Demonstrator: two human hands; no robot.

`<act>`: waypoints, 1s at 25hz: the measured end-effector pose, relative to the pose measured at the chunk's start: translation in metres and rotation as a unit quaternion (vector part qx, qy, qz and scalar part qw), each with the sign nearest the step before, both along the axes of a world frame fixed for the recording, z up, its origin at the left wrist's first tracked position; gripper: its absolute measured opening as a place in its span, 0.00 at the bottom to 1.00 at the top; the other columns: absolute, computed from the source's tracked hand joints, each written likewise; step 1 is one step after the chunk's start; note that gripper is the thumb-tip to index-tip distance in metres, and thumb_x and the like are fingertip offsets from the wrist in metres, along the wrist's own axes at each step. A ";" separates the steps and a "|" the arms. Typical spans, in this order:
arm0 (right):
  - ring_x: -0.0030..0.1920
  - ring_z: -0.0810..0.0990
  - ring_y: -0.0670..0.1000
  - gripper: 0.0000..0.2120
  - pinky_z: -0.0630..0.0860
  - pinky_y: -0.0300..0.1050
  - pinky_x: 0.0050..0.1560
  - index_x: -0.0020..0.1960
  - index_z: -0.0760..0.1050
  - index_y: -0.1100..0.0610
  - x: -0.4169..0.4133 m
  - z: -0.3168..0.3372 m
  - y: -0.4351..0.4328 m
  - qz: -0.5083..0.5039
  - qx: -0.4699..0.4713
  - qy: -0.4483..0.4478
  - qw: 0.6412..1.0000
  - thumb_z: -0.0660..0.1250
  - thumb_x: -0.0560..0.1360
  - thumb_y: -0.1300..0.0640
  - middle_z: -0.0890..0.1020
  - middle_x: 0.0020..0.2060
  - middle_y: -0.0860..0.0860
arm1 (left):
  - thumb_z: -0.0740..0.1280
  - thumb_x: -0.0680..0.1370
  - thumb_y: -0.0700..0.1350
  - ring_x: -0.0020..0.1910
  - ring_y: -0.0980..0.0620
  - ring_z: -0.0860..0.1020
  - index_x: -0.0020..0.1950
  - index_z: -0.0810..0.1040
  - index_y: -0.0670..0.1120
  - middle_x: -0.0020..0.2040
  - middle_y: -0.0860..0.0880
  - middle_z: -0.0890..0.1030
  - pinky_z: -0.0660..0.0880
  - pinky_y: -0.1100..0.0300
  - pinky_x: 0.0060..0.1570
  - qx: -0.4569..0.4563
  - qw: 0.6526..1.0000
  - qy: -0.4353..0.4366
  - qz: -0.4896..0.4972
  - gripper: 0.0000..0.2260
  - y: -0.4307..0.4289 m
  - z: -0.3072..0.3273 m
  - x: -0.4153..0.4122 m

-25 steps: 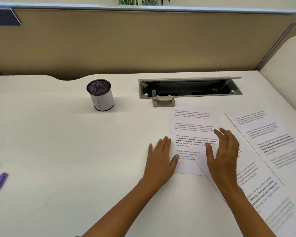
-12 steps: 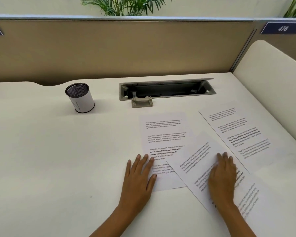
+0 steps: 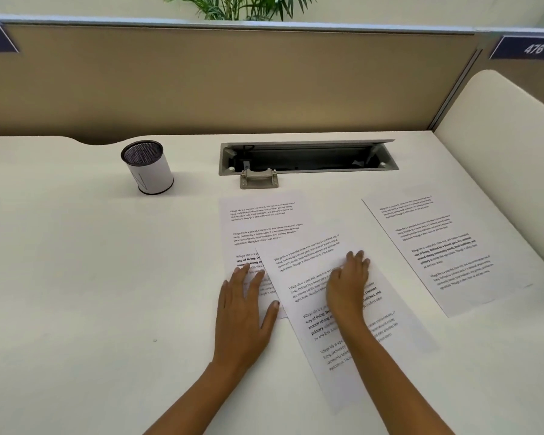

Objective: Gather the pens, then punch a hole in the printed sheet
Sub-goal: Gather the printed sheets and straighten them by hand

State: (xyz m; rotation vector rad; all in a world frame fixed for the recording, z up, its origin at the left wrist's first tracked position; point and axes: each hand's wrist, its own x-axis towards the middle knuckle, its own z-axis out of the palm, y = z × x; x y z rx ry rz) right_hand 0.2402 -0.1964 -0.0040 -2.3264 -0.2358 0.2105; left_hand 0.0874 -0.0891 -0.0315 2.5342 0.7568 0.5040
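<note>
The printed sheet under your right hand [image 3: 347,284] is a white page [image 3: 311,255] with short blocks of small black text, some lines in bold, and it lies tilted on the desk [image 3: 76,277], its far corner overlapping a second, straighter sheet [image 3: 261,221] that reaches out ahead of your left hand [image 3: 242,312]. A third sheet [image 3: 437,246] with the same layout lies off to the right of your right hand, apart from the other two. The paragraphs open with "Village life is a peaceful, close-knit" and the bold lines start "way of living. Defined by a slower pace"; the rest is too small to read surely. Your left hand is released and flat, fingers spread straight, palm on the desk and fingertips on the near corner of the straighter sheet. Your right hand lies palm down on the middle of the tilted sheet, fingers together and only slightly bent, grasping nothing. Far ahead and to the left of your left hand stands a mesh pen cup [image 3: 148,167] wrapped in white paper. Straight ahead of both hands an open cable hatch [image 3: 308,157] sits in the desk with a small grey fitting [image 3: 259,178] at its near edge. Far to the right, a blue plate [image 3: 533,49] reads "476".
</note>
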 end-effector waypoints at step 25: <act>0.63 0.72 0.59 0.20 0.69 0.51 0.61 0.68 0.69 0.61 -0.029 0.023 -0.042 -0.022 -0.073 -0.087 0.993 0.62 0.78 0.54 0.76 0.63 0.59 | 0.50 0.78 0.61 0.77 0.51 0.54 0.75 0.59 0.55 0.78 0.53 0.54 0.48 0.54 0.75 0.029 0.997 0.066 0.024 0.26 0.011 -0.004 -0.005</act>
